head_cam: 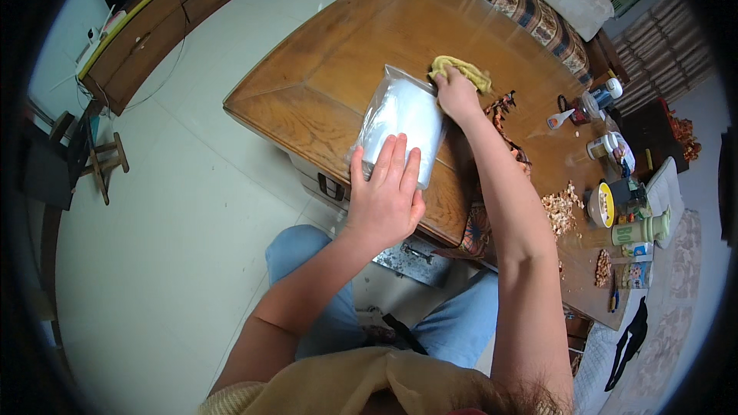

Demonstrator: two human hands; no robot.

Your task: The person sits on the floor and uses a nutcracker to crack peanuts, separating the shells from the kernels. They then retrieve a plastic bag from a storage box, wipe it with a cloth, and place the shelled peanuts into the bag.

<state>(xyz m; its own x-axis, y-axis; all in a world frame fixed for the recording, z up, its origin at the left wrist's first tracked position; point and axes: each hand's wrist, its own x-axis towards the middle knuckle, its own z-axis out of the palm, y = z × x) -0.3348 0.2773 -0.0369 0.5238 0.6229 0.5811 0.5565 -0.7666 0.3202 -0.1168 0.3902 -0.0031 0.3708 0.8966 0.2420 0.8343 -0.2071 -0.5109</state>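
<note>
A white pack in a clear plastic bag (406,109) lies near the corner of the wooden table (346,63). My left hand (387,196) rests flat on the lower part of the pack, fingers a little apart. To the right of the pack's upper end, my right hand (457,94) has its fingers closed on a yellow cloth (475,74) that lies bunched on the tabletop. The palm side of my right hand is hidden.
A dark patterned strip of fabric (500,118) runs beside my right forearm. Farther right are a heap of shell pieces (562,207), a white and yellow bowl (601,205), a green tumbler (637,231), nuts (603,268) and several bottles. A small wooden stool (106,158) stands on the floor at left.
</note>
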